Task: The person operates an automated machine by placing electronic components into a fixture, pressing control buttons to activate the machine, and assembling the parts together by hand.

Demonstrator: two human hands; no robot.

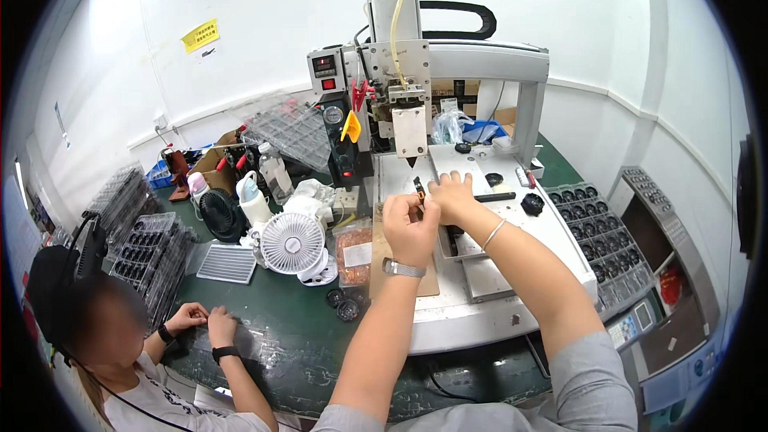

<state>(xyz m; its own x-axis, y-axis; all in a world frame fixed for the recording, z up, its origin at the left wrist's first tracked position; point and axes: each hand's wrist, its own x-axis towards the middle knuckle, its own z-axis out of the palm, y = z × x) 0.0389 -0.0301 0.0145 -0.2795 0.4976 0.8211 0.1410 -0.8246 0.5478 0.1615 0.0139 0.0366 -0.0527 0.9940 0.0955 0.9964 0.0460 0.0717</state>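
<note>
My left hand, with a metal-band watch on its wrist, is closed in a pinch on a small green, black and orange part. That part stands up from the fingertips, just below the pointed black tip of a benchtop machine. Beside it, my right hand rests palm down on the machine's bed, its fingers stretched forward and slightly apart. Its palm side is hidden. A black bar lies against this hand, and a round black part sits on the bed to the right.
Trays of round black parts stand at the right. On the green bench to the left are a white fan, a bottle and stacked clear trays. A co-worker's hands are at the bench's left edge.
</note>
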